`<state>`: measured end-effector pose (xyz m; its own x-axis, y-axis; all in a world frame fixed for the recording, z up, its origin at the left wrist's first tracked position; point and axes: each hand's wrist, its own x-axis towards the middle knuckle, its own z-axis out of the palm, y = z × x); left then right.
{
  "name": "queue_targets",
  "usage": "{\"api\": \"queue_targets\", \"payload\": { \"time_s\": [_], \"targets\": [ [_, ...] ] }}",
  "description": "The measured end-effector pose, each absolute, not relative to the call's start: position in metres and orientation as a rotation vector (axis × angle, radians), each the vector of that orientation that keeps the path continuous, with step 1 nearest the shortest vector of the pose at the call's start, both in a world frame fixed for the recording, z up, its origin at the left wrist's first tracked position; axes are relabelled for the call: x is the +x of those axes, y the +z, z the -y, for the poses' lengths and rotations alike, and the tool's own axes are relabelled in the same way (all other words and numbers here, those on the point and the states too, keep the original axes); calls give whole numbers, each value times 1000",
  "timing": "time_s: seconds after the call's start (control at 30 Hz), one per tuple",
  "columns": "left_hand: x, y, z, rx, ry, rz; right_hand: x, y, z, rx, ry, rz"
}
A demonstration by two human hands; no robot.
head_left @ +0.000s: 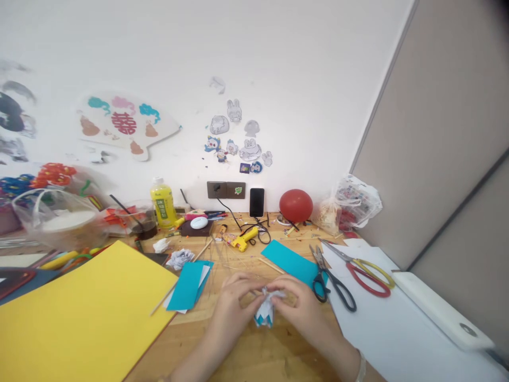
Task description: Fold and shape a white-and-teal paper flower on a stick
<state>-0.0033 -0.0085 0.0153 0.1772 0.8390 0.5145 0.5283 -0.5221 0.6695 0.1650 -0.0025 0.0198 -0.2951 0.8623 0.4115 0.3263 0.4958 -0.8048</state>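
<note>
Between my two hands, low in the middle of the head view, is a small paper flower (265, 312) with pale lavender-white petals and pointed turquoise tips at its lower edge. My left hand (237, 302) pinches its upper left side between thumb and fingers. From the other side, the thumb and fingertips of my right hand (292, 302) close on its upper right petals. Fingers partly cover the top of the flower. Folded turquoise paper pieces (186, 286) lie to the left of my left hand, with white sheets sticking out beneath.
Black-handled scissors (332, 281) rest partly on a turquoise strip (290, 260), beside red-and-yellow-handled scissors (368, 268). Behind my hands lies a yellow glue gun (244, 240) with its cable. Yellow card (87, 313) covers the left, white paper (382, 329) the right. A crumpled paper flower (181, 259) sits behind the turquoise pieces.
</note>
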Motion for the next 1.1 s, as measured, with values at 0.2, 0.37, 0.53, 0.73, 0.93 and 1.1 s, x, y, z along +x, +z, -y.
{"api": "queue_targets", "payload": {
  "time_s": [0.2, 0.37, 0.53, 0.73, 0.93, 1.1],
  "targets": [
    [-6, 5, 10, 2475, 1485, -1334, 158, 11, 7, -955, 557, 1837],
    [-8, 4, 15, 2654, 1636, -1299, 155, 6, 11, -880, 402, 1880],
    [-10, 3, 18, 2705, 1623, -1358, 153, 3, 13, -874, 419, 1854],
    [-8, -1, 18, 2675, 1610, -1492, 152, 2, 14, -941, 364, 1805],
    [-1, 4, 20, 2563, 1719, -1499, 149, 3, 15, -1008, 278, 1771],
    [-1, 12, 20, 2492, 1550, -1458, 151, 6, 14, -1056, 356, 1726]
  ]
}}
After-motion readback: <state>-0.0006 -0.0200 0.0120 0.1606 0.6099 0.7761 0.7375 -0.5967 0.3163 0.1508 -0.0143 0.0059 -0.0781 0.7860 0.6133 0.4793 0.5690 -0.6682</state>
